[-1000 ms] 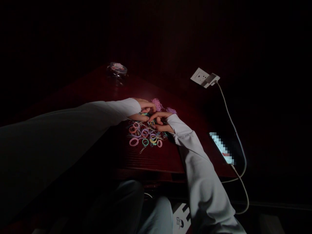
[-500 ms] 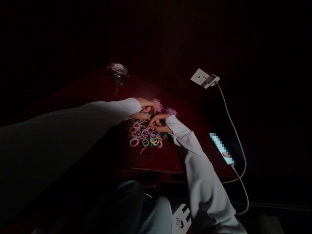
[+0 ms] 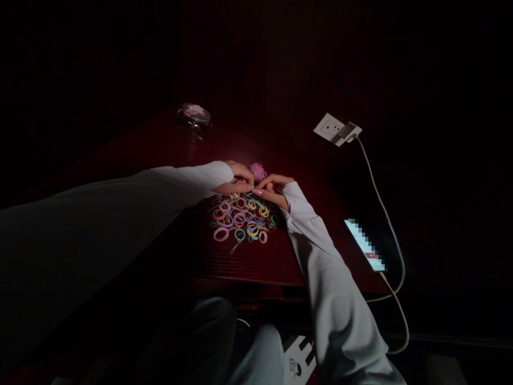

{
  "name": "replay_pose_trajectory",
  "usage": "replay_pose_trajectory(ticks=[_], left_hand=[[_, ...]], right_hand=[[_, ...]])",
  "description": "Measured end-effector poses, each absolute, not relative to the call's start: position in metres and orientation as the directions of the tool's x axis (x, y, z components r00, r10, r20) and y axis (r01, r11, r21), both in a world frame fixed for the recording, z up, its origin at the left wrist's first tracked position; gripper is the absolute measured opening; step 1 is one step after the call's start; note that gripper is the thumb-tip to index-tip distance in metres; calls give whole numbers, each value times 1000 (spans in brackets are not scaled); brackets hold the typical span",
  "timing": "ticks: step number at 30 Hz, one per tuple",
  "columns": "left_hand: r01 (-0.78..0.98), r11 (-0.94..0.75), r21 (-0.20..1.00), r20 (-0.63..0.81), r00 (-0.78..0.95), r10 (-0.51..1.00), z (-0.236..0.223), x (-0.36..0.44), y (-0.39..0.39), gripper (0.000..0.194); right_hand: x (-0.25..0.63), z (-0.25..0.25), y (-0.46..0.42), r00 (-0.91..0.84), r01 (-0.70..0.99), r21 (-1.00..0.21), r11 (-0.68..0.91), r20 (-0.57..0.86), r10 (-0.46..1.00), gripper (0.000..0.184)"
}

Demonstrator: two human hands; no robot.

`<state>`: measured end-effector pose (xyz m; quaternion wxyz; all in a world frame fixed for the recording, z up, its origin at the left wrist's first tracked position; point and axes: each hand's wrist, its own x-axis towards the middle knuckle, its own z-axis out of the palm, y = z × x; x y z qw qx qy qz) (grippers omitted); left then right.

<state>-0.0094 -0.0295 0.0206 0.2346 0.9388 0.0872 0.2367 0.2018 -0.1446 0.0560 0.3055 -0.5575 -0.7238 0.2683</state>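
Note:
My left hand [image 3: 239,175] and my right hand [image 3: 276,190] meet fingertip to fingertip at the far edge of a pile of colourful hair ties [image 3: 240,220]. Both are closed in a pinch; whatever sits between the fingers is too small and dark to make out. The ties show as pink, orange, yellow, green and purple scalloped rings mixed with thin pale strands. Just beyond the fingertips lies a bundle of pink strands [image 3: 257,170].
A clear lidded jar [image 3: 195,122] stands at the back left of the dark red table [image 3: 244,264]. To the right lies a lit phone [image 3: 365,245] on a white cable [image 3: 379,190], which runs to a wall socket [image 3: 329,128]. The surroundings are very dark.
My right hand has moved up and away from the pile, uncovering yellow and orange rings and covering the purple bundle. My left hand has barely shifted, and the fingertips now meet.

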Motion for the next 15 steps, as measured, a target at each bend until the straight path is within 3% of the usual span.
replay_pose_trajectory(ticks=[9,15], left_hand=[[-50,-882,469,436,882,181,24,-10,-30,30],[-97,-881,463,465,873,148,22,-8,-28,28]], right_hand=[[206,45,-139,-65,580,-776,247,259,964,54],[248,40,-120,242,585,-780,223,431,870,55]])
